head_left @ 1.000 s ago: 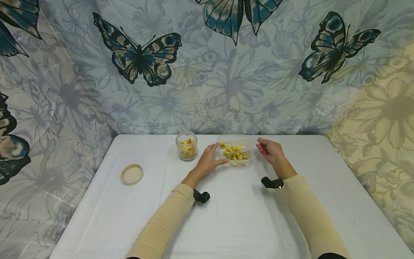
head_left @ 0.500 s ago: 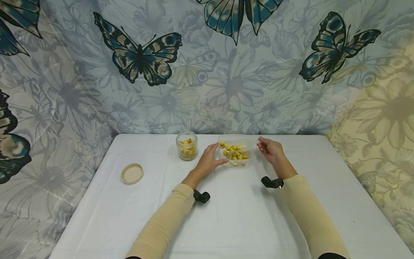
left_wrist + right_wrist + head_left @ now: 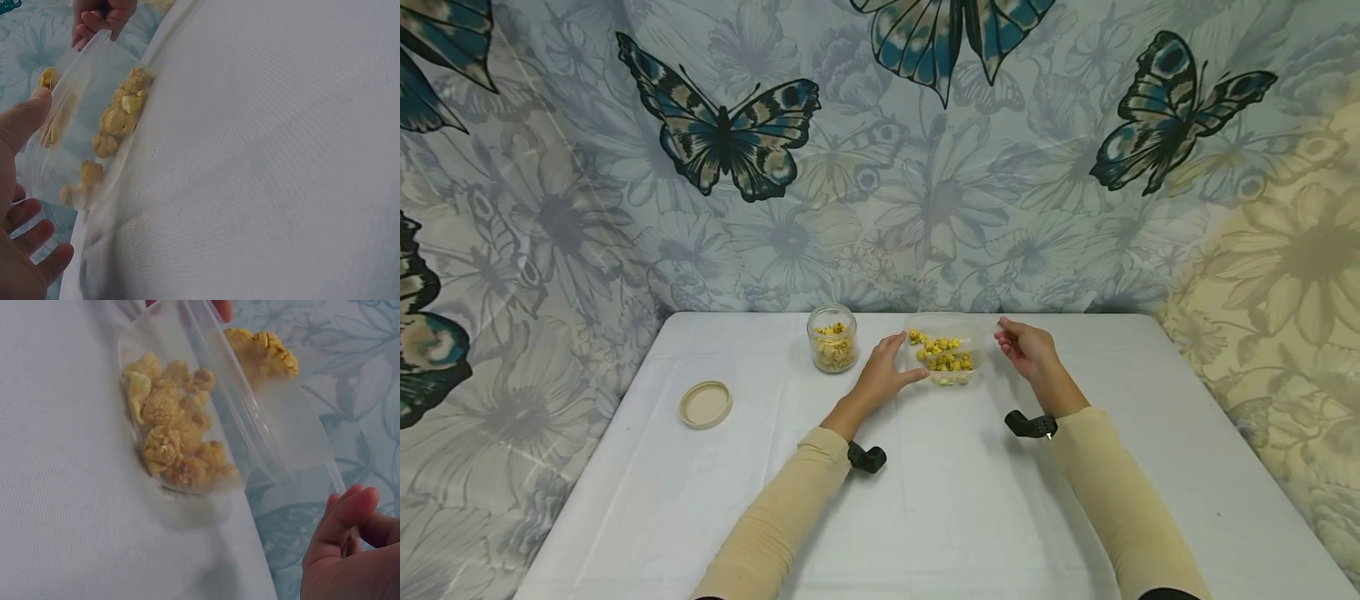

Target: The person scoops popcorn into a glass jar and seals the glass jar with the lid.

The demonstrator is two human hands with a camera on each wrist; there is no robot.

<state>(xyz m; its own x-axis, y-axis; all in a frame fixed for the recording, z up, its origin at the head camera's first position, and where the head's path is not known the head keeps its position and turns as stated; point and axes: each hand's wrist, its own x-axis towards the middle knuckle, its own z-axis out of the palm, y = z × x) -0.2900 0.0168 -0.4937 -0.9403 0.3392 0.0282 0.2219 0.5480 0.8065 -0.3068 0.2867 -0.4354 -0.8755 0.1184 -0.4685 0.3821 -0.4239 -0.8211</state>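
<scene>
A clear plastic container (image 3: 979,340) with yellow popcorn (image 3: 951,360) in it stands toward the back of the table. My left hand (image 3: 880,377) is at its left end, thumb by the near rim and the other fingers spread along the side. In the left wrist view, the thumb overlaps the rim and the other fingers are loosely extended. At the opposite end, my right hand (image 3: 1030,352) pinches a thin clear strip (image 3: 336,477) that runs out from the container's end, thumb against forefinger. Where that strip joins the container cannot be told.
Left of the container is an open glass jar (image 3: 833,342) of popcorn. Its round, pale-rimmed lid (image 3: 705,405) lies farther left on the white-covered table (image 3: 940,500). A butterfly-patterned cloth (image 3: 925,200) hangs behind the back edge.
</scene>
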